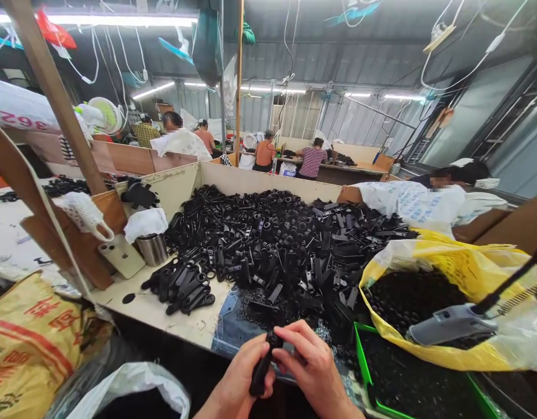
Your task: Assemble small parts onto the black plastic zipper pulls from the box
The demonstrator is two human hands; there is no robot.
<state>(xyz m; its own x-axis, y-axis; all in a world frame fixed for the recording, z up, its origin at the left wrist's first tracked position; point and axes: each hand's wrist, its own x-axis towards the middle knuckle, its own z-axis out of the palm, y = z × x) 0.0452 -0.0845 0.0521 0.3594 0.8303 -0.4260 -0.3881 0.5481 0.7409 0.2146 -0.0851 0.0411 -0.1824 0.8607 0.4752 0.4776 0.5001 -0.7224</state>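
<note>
My left hand point(242, 378) is wrapped around a long black plastic part point(262, 369) at the bottom centre of the head view. My right hand point(312, 361) pinches the top end of the same part with its fingertips. Both hands hover just in front of the table's near edge. Ahead of them lies a large heap of black plastic parts point(285, 244) on the white table point(163, 308). A row of finished-looking black handles point(185, 285) lies to the left of the heap.
A yellow bag point(447, 262) of small black pieces and a green crate point(381, 372) stand at the right, with a grey tool point(451, 323) resting on the bag. A steel cup point(152, 249) and phone point(122, 256) sit at the left. Other people work at tables behind.
</note>
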